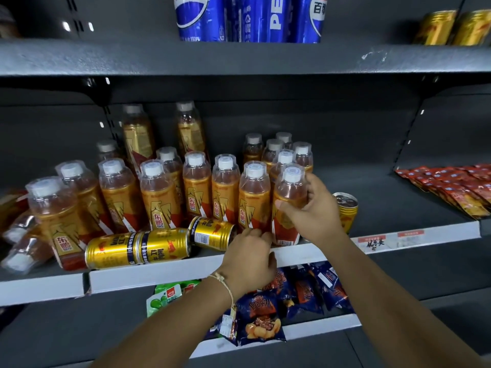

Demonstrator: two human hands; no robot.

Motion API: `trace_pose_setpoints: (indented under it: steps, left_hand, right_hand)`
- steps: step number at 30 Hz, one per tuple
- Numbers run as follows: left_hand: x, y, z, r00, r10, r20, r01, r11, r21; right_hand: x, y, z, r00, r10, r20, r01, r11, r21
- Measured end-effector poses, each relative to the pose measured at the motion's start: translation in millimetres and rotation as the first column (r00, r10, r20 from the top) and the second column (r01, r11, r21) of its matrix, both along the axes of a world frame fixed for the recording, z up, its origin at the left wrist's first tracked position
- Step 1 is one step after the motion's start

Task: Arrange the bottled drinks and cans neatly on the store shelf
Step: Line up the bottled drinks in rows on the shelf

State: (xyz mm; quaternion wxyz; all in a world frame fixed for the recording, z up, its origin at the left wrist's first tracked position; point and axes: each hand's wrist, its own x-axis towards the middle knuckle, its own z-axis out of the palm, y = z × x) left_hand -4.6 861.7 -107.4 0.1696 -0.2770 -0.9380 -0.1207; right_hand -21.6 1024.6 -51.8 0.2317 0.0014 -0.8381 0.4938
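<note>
A person's right hand [309, 208] grips an upright amber bottle [288, 208] at the near edge of the middle shelf [186, 272], rightmost in a front row of bottles. The left hand [249, 251], fingers curled, rests at the base of the neighbouring bottle [253, 197]. Three gold cans [159, 247] lie toppled to the left; another gold can [345, 211] stands right.

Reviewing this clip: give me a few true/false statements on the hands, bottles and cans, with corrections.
1. The right hand grips a bottle at the shelf front. True.
2. Three gold cans lie on their sides. True.
3. The left hand holds a blue can. False: it holds none; its fingers are at the bottle's base.
4. The blue cans share the bottles' shelf. False: they stand one shelf higher.
5. A gold can stands upright behind the right hand. True.
</note>
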Motion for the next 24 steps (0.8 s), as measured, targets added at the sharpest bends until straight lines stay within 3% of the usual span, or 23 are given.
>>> trace_pose_setpoints:
  steps: [9, 13, 24]
  left_hand:
    - [-0.6, 1.8, 9.2, 1.0, -0.003, -0.017, 0.007, 0.98, 0.198]
    - [3.2, 0.7, 18.8, 0.998, -0.062, 0.026, 0.051, 0.951, 0.304]
    - [37.2, -75.3, 27.2, 0.991, -0.115, 0.07, 0.084, 0.934, 0.348]
  right_hand:
    - [13.7, 4.1, 26.9, 0.994, -0.036, -0.104, 0.03, 0.997, -0.064]
    - [26.3, -0.8, 32.2, 0.996, -0.045, -0.072, 0.04, 0.997, -0.065]
    - [57.0, -88.1, 43.8, 0.999, 0.046, -0.017, -0.047, 0.998, -0.03]
